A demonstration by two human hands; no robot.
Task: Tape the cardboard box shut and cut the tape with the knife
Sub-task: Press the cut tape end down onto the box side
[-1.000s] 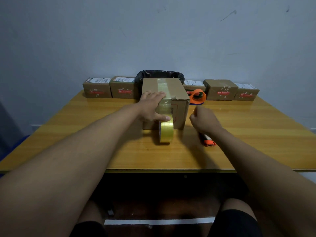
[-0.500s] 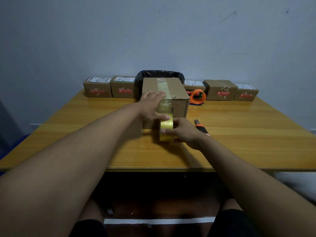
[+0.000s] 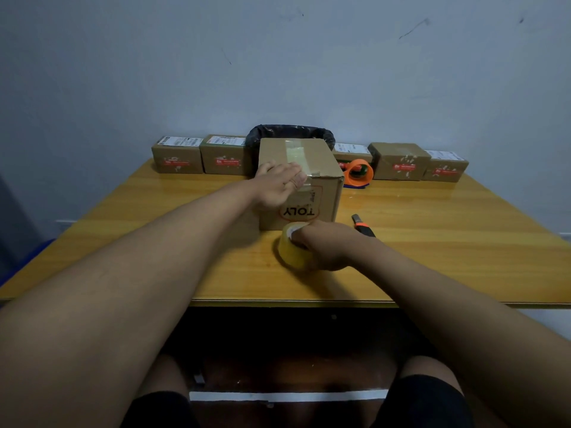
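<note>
A brown cardboard box (image 3: 324, 168) stands mid-table with a strip of clear tape (image 3: 295, 154) running along its top and down its near face. My left hand (image 3: 278, 185) lies flat on the box's near top edge, pressing the tape. My right hand (image 3: 324, 248) grips the yellowish tape roll (image 3: 289, 247), which rests on the table just in front of the box. The knife (image 3: 361, 227), black with an orange band, lies on the table right of the box, partly behind my right wrist.
Several small labelled cardboard boxes (image 3: 177, 157) line the back edge of the wooden table (image 3: 448, 242). An orange tape dispenser (image 3: 358, 173) sits behind the box on the right. A black-lined bin (image 3: 262, 134) stands behind the box.
My right hand left the knife on the table, moved left and took hold of the tape roll. The roll has come down and toward me. My left hand stayed on the box.
</note>
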